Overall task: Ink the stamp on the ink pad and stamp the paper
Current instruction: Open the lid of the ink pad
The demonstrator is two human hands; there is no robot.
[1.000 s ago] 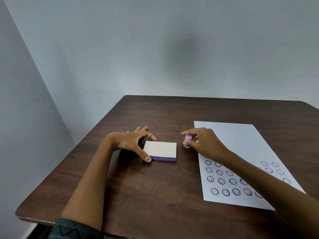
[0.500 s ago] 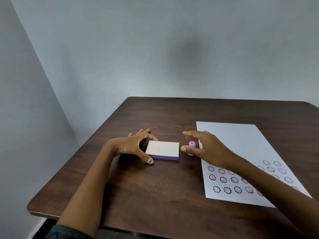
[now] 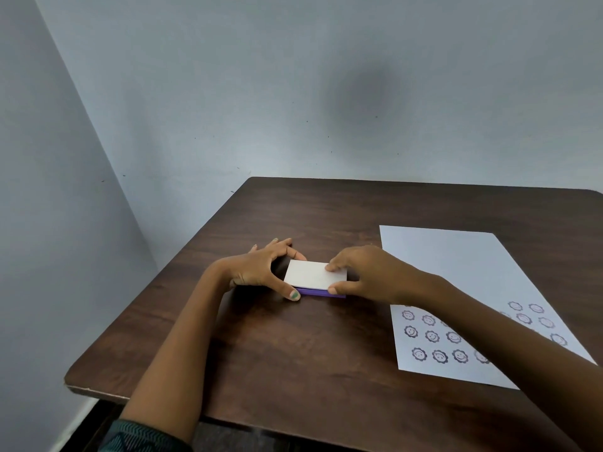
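Ink pad, lid closed, near bench centre, left of paper. Right hand has set the stamp down (now hidden) and pinches the pad's right edge; left hand clamps the left edge. Likely opening the lid for inking.

Dim, soft light; wide-angle warp; sharp.

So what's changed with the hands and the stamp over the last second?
The right hand let go of the small purple stamp, moved left, and now pinches the right end of the ink pad case; the stamp is hidden now. The left hand still steadies the case's left end. The stamped paper stayed put.
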